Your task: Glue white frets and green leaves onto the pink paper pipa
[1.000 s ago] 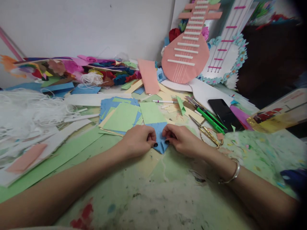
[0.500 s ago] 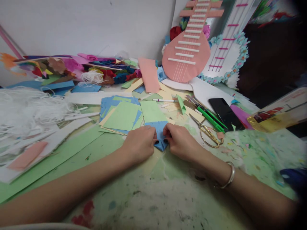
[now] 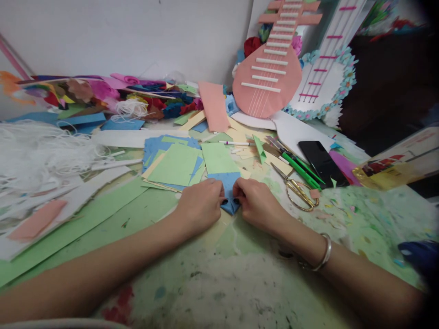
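Note:
A piece of blue paper (image 3: 227,185) lies on the table between my hands, its near end folded to a point. My left hand (image 3: 202,203) pinches its left edge, fingers curled in. On the opposite edge my right hand (image 3: 257,201) does the same, with a silver bangle (image 3: 325,252) on that wrist. Just beyond the blue piece lies a light green sheet (image 3: 217,157). A stack of green, blue and cream paper (image 3: 174,165) sits beside it to the left. My fingers cover the side edges of the blue paper.
To the right lie gold-handled scissors (image 3: 298,192), a green cutter (image 3: 298,168) and a black phone (image 3: 320,160). White string (image 3: 44,151) heaps up on the left. A pink paper lute (image 3: 269,77) leans at the back. A clear package (image 3: 398,157) stands far right.
Both hands keep their pinch on the blue paper, almost unmoved. The view has shifted very slightly.

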`<move>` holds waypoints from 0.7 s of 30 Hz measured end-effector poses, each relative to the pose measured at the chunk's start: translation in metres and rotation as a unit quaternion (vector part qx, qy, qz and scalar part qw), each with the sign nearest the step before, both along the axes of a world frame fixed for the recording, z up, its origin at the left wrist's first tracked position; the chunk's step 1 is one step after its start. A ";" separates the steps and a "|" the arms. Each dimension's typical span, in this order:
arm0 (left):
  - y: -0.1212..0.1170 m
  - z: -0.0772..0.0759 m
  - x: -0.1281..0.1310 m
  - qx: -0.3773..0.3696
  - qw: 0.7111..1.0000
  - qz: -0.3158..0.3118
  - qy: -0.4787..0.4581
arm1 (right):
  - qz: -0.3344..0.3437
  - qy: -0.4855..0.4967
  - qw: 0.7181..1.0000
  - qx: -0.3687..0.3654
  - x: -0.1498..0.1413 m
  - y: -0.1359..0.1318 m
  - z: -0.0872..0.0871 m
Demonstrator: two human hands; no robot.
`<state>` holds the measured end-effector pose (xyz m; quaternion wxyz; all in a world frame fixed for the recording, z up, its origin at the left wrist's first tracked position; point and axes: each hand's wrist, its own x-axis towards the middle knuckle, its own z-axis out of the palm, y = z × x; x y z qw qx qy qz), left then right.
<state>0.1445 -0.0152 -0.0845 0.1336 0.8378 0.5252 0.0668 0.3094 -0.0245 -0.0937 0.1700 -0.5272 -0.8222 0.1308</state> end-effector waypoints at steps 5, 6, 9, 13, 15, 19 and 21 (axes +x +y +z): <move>0.001 0.001 -0.003 -0.018 0.999 -0.006 -0.027 | 0.011 0.003 1.000 0.009 0.001 -0.001 -0.001; 0.000 0.000 -0.003 -0.011 1.000 -0.006 -0.029 | 0.013 0.006 1.000 0.012 0.001 -0.001 -0.002; -0.004 -0.002 -0.002 0.018 1.000 -0.010 -0.014 | 0.011 0.011 1.000 0.013 0.001 0.000 -0.003; -0.008 -0.002 0.002 0.038 0.999 -0.009 0.020 | -0.005 0.009 1.000 0.010 0.000 0.002 -0.003; -0.009 -0.002 0.003 0.043 0.999 -0.010 0.027 | -0.007 0.009 1.000 0.011 0.000 0.002 -0.003; -0.011 -0.005 0.003 0.081 0.996 -0.015 0.043 | -0.010 0.011 1.000 0.021 -0.001 0.000 -0.005; -0.012 -0.008 0.003 0.102 0.993 -0.026 0.051 | -0.013 0.009 1.000 0.024 -0.001 -0.001 -0.006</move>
